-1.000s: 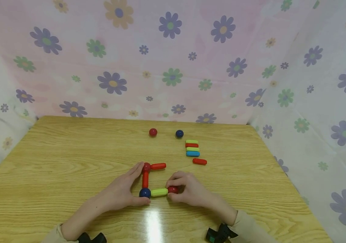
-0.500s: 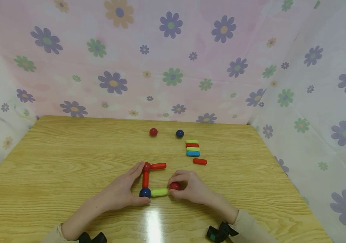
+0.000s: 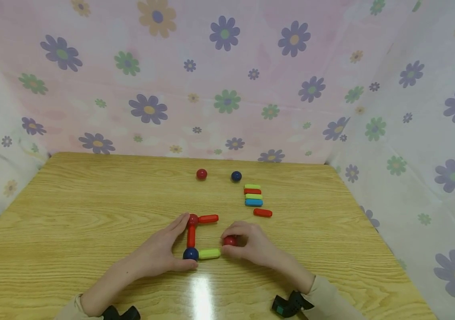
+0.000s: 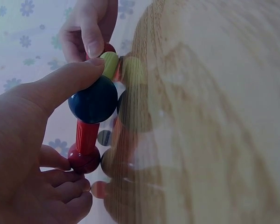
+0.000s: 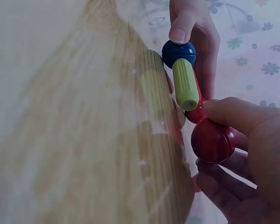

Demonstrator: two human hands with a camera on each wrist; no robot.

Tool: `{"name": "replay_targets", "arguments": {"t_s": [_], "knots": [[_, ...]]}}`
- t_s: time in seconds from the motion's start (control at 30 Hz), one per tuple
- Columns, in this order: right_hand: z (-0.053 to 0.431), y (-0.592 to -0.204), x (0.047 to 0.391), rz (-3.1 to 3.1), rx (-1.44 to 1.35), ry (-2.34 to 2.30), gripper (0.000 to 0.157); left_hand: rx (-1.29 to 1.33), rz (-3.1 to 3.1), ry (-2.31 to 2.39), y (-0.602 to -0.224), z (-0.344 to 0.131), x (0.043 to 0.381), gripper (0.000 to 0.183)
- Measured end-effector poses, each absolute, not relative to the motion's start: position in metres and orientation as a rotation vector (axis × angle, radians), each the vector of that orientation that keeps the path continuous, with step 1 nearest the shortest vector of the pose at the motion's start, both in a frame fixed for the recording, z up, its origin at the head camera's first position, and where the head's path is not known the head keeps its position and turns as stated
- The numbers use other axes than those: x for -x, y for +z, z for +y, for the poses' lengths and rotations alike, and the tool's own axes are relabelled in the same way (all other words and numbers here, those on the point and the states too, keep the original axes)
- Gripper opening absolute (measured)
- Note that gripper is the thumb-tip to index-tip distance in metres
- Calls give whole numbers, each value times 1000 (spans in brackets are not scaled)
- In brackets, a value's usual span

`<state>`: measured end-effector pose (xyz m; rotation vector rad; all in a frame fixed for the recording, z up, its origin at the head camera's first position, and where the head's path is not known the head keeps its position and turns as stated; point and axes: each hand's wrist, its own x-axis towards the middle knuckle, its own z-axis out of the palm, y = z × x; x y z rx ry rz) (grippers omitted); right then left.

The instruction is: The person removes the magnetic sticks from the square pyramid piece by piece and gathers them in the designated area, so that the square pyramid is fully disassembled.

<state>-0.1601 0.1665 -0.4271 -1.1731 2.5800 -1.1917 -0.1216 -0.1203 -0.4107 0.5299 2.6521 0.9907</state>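
In the head view my left hand (image 3: 161, 251) spans an assembly of toy balls and rods. Its thumb lies against the blue ball (image 3: 190, 254) and its fingers against the red corner ball (image 3: 193, 220). A red rod (image 3: 191, 237) joins these two balls. Another red rod (image 3: 209, 218) sticks out right from the red corner ball, and a yellow-green rod (image 3: 209, 254) from the blue one. My right hand (image 3: 251, 244) pinches a loose red ball (image 5: 213, 141) between thumb and fingers. In the right wrist view that ball is apart from the bare end of the yellow-green rod (image 5: 185, 86).
Farther back on the wooden table (image 3: 123, 186) are a spare red ball (image 3: 201, 174) and a blue ball (image 3: 236, 176). Rods in yellow-green, red and blue (image 3: 253, 202) lie side by side to the right. A single red rod (image 3: 262, 213) lies nearer me.
My right hand has drawn the red ball off the end of the yellow-green rod, slightly right and away from me. My left hand and the assembly have stayed put.
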Motion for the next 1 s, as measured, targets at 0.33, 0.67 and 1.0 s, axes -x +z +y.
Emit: {"name": "replay_targets", "arguments": {"t_s": [0.33,0.67,1.0], "knots": [[166,-422,172,2726,1153,-1213,22,-540,2660,990,-409,-122,122,118],[154,-419,209,2855,987,-1241,22,-534,2651,988,-411,-120,123,118],[134,-422,239,2904,796,-1156,28,-537,2647,1006,-411,-118,122,118]]}}
